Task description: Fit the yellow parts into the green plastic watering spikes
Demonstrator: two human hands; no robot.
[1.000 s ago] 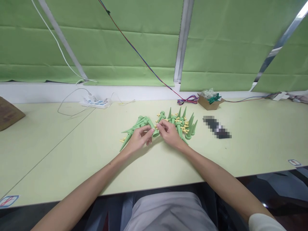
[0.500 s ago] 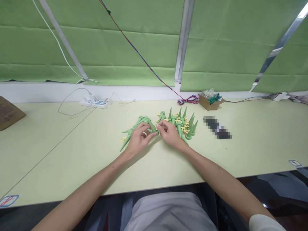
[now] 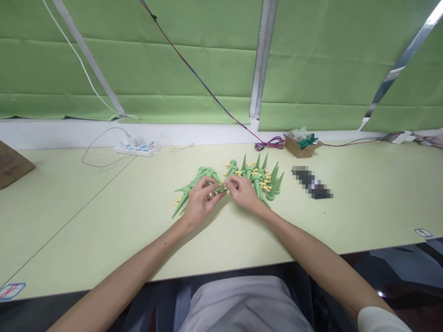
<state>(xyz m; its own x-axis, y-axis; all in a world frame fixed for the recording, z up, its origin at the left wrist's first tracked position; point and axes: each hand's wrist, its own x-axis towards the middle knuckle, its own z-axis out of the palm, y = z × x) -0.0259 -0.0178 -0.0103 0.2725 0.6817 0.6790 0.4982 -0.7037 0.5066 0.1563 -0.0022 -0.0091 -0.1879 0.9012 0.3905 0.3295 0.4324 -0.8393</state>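
My left hand [image 3: 200, 203] is closed round a green plastic watering spike [image 3: 221, 189], much of it hidden by the fingers. Against the spike's end, my right hand [image 3: 245, 192] pinches a small yellow valve piece [image 3: 224, 183] between thumb and forefinger. Left of my hands lies a loose group of green spikes [image 3: 185, 198], with a little yellow showing among them. To the right, more green spikes [image 3: 258, 182] are heaped with several yellow valve pieces [image 3: 266, 186]; some of the spikes there stand point up.
A small cardboard box [image 3: 302, 148] with clear plastic and green material stands at the back, beside coiled red and blue wire [image 3: 270, 144]. A white power strip [image 3: 136, 148] lies at the back left. A blurred dark object [image 3: 312, 183] is on the right, a brown board [image 3: 14, 165] far left.
The spike in my left hand has turned, so less of its length shows, and the yellow piece in my right hand now meets its end. The heaps look the same.
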